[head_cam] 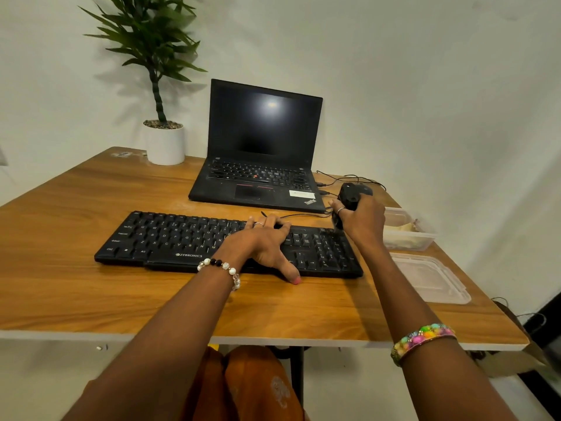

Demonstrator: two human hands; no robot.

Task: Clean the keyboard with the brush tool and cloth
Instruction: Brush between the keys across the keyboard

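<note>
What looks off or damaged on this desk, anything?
Mostly minor: the table has a chipped, whitish patch at its far left corner beside the plant pot. The container lid lies off, apart from its container. The keyboard sits slightly skewed to the table edge.

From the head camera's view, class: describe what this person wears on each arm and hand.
Both forearms are bare, with no sleeves. The left hand has a silver ring, a pink-painted thumbnail and a white-and-black beaded bracelet at the wrist. The right hand wears a silver ring; its forearm carries a multicoloured bangle.
</note>
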